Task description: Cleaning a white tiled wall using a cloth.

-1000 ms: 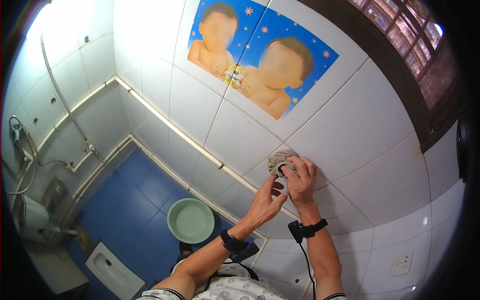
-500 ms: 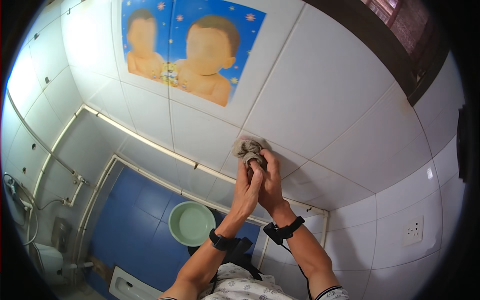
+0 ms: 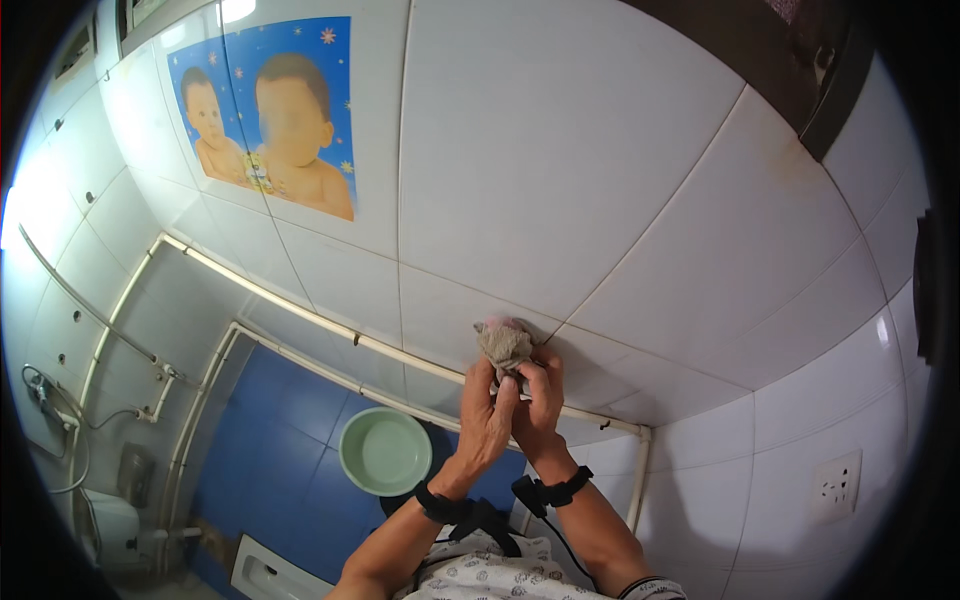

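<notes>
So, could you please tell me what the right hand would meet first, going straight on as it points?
The right hand, holding the grayish cloth, would likely meet the white tiled wall first, though any gap is hard to judge.

1 L hand (image 3: pixel 483 430) + 1 R hand (image 3: pixel 541 408), so 2 tot., w/ 2 wrist straps (image 3: pixel 442 505), 1 ea. side. 1 cloth (image 3: pixel 505 343), 1 basin (image 3: pixel 385 452), 1 pic (image 3: pixel 240 85) w/ 2 figs. (image 3: pixel 300 180), 1 socket (image 3: pixel 836 487), 1 squat toilet (image 3: pixel 285 580); pipes (image 3: pixel 355 339), min. 2.

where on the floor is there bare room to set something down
The blue floor looks bare left of the green basin, between the lower wall pipe and the squat toilet. It's tighter right of the basin, behind the left hand.
</notes>
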Action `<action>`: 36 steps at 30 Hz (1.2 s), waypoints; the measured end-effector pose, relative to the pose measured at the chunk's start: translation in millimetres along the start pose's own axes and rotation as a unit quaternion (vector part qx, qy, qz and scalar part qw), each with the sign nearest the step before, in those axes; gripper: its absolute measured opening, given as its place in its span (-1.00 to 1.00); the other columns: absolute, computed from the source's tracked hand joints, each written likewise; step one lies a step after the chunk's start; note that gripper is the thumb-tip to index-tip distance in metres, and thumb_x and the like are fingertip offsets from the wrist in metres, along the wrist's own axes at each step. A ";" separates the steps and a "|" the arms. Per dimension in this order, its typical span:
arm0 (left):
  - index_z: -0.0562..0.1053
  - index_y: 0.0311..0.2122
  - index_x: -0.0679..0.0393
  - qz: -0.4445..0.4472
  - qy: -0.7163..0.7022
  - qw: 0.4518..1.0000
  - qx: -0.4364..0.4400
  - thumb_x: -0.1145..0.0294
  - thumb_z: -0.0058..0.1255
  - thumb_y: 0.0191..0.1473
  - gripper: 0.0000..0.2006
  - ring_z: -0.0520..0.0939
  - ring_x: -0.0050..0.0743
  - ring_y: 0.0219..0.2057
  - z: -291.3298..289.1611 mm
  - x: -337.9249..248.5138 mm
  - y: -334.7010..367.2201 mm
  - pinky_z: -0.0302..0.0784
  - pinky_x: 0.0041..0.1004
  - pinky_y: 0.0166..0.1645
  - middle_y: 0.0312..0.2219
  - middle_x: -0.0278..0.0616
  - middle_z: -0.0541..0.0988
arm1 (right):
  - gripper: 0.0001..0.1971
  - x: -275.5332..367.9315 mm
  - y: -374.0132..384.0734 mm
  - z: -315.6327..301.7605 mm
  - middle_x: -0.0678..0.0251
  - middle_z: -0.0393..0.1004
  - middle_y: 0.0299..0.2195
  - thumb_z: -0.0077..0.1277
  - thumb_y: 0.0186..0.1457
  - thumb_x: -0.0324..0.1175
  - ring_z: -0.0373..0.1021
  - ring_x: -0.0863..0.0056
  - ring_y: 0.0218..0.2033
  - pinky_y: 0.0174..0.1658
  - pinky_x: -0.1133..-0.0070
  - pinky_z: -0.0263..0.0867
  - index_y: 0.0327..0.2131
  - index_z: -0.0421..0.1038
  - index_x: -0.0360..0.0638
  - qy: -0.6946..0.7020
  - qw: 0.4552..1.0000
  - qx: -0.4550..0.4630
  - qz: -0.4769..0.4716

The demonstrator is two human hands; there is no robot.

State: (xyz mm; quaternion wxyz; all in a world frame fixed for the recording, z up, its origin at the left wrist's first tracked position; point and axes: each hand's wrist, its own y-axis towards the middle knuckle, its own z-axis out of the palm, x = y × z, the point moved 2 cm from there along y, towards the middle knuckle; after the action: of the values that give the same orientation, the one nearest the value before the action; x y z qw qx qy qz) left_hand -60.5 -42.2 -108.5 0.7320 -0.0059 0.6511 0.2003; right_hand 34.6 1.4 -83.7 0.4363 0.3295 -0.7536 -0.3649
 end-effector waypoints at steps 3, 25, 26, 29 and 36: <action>0.30 0.34 0.22 0.069 0.020 0.997 -0.018 0.19 -0.03 0.37 -0.46 0.48 -0.01 0.05 17.3 -16.9 -2.4 0.43 -0.21 0.16 0.15 0.12 0.38 | -0.66 4.5 16.8 -22.6 0.03 0.48 -0.04 0.26 0.11 -0.53 0.48 0.10 -0.14 -0.15 0.31 0.46 -0.03 0.45 -0.19 0.006 1.000 -0.002 0.015; 0.26 0.36 0.17 0.061 -0.079 0.993 -0.065 0.27 0.10 0.29 -0.41 0.54 0.05 0.06 17.8 -52.8 15.6 0.50 -0.20 0.16 0.08 0.13 0.46 | -0.73 6.7 26.0 -14.4 0.03 0.50 0.08 0.25 0.21 -0.41 0.51 0.14 0.02 -0.01 0.33 0.51 -0.04 0.51 -0.21 -0.031 0.999 -0.012 -0.014; 0.27 0.35 0.19 0.041 -0.060 0.993 -0.096 0.26 0.09 0.32 -0.44 0.52 -0.08 0.11 14.4 -24.4 13.1 0.49 -0.23 0.18 0.10 0.07 0.47 | -0.74 1.6 11.0 -5.6 0.03 0.52 0.06 0.25 0.21 -0.40 0.51 0.13 0.02 0.00 0.32 0.50 -0.05 0.52 -0.22 -0.027 1.000 0.014 -0.004; 0.31 0.32 0.24 0.032 0.011 0.986 -0.163 0.28 0.08 0.33 -0.47 0.54 -0.16 0.12 4.8 26.3 1.5 0.47 -0.27 0.20 0.07 0.02 0.51 | -0.76 -23.3 -39.9 13.9 0.03 0.54 0.02 0.24 0.21 -0.38 0.50 0.10 0.01 -0.01 0.31 0.48 -0.08 0.53 -0.23 -0.028 0.993 0.087 0.068; 0.36 0.31 0.18 0.115 -0.012 0.981 -0.155 0.34 0.08 0.31 -0.50 0.58 -0.24 -0.02 -36.4 -56.8 24.9 0.56 -0.37 0.00 -0.04 0.02 0.52 | -0.70 32.4 31.1 29.0 0.07 0.49 0.07 0.24 0.23 -0.41 0.54 0.29 -0.06 -0.12 0.45 0.57 -0.01 0.51 -0.29 -0.020 0.999 0.031 -0.006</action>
State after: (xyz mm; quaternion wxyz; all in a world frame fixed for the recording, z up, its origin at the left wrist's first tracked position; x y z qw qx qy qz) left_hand -106.6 -45.3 -53.4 0.7017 -0.0420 0.5999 0.3821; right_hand -10.0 -1.3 -54.4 0.4080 0.3402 -0.7713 -0.3506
